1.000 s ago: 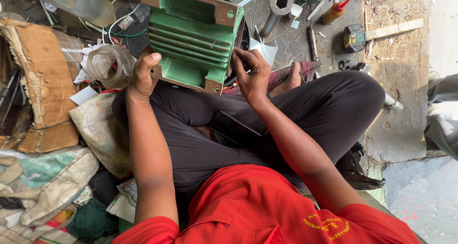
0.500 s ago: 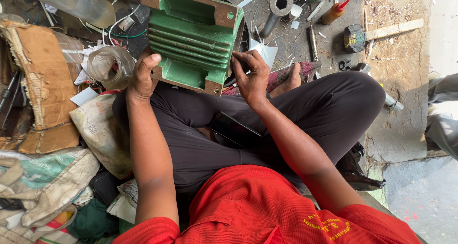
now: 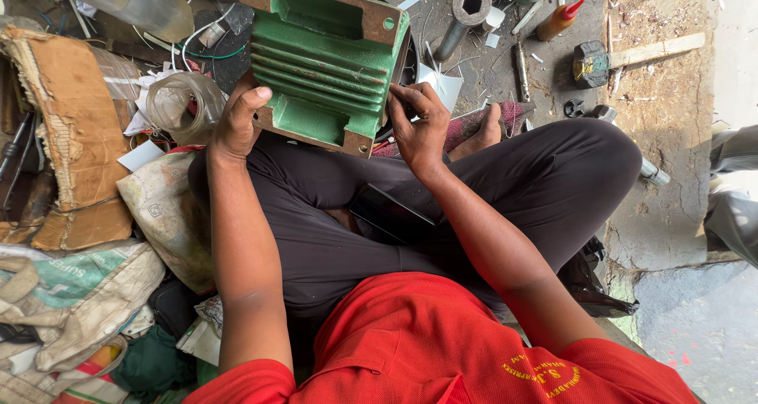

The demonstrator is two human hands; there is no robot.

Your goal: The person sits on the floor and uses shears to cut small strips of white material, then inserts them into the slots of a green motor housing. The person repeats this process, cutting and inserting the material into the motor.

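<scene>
A green ribbed metal casting with rusty brown flanges rests against my crossed legs in dark trousers. My left hand grips its lower left flange, thumb up along the edge. On the casting's right side my right hand has its fingers curled against the edge; whether it holds a small tool I cannot tell.
A clear plastic jar and torn cardboard lie at the left with sacks below. Beyond the casting lie a grey metal socket, an orange-capped bottle, a hammer and small parts.
</scene>
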